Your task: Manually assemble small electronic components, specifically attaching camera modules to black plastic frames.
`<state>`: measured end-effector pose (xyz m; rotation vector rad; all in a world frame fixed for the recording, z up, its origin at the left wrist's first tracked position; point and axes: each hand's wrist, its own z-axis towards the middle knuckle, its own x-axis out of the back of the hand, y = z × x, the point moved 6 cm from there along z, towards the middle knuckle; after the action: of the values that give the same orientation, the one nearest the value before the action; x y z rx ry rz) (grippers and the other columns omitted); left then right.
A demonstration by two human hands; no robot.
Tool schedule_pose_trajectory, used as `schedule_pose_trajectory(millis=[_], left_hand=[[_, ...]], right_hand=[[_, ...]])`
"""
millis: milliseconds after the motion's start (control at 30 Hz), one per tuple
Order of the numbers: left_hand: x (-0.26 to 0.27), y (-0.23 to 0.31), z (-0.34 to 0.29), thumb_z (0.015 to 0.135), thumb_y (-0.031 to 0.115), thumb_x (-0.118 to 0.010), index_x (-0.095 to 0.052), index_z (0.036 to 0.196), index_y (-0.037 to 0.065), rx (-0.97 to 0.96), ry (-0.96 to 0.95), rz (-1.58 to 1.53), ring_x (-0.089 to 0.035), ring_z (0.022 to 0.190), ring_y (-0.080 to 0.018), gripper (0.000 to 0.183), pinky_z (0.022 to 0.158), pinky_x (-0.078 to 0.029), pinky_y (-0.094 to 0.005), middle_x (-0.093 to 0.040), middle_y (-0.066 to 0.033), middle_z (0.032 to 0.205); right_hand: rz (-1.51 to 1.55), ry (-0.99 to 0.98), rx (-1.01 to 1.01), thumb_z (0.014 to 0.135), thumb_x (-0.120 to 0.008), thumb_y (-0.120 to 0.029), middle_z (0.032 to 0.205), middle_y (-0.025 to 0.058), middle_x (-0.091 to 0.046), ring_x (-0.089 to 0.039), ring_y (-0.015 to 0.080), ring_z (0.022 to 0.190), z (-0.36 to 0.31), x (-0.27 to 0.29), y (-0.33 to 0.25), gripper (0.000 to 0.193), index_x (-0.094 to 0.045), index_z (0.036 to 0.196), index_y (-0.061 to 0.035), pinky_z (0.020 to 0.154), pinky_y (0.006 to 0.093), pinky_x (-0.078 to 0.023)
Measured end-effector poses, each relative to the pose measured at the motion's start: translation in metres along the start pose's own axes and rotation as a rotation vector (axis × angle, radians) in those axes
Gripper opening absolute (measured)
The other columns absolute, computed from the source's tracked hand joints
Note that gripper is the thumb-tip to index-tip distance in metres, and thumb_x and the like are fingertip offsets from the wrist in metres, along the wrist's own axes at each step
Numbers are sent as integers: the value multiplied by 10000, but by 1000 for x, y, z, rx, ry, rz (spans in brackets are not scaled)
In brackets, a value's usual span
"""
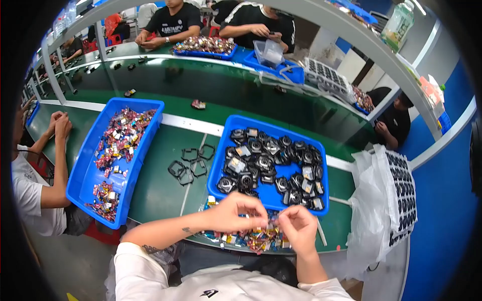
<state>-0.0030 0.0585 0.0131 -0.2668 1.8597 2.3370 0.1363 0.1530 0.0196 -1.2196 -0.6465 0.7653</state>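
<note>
My left hand [237, 213] is over the near edge of the bench, its thumb and fingers pinched together. Close by on its right, my right hand [300, 228] makes a similar pinch. Anything held between the fingertips is too small to make out. Below both hands lies a heap of small multicoloured electronic parts [263, 240], partly covered by them. Just beyond stands a blue tray [325, 188] of black round casings [264, 161], some with pale square pieces attached.
Several black frames [186, 170] lie left of the tray. Farther left, a blue bin [80, 175] holds more small parts, beside a seated co-worker [45, 190]. White trays of black pieces [401, 195] are stacked at right. Metal shelf posts [52, 75] and a conveyor [201, 83] stand beyond.
</note>
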Motion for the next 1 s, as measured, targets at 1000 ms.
schedule_pose_trajectory(millis=[1000], left_hand=[[20,-1,3,842,38,-610,-605,833,-32,-83,313,72,-546,630,-96,71,549,-458,-217,-539,-112,1011]], right_hand=[[-616,56,32,769,-707,-90,855,61,-625,-646,127,652,83,79,-6,172,-566,826,-10,550,222,-477]])
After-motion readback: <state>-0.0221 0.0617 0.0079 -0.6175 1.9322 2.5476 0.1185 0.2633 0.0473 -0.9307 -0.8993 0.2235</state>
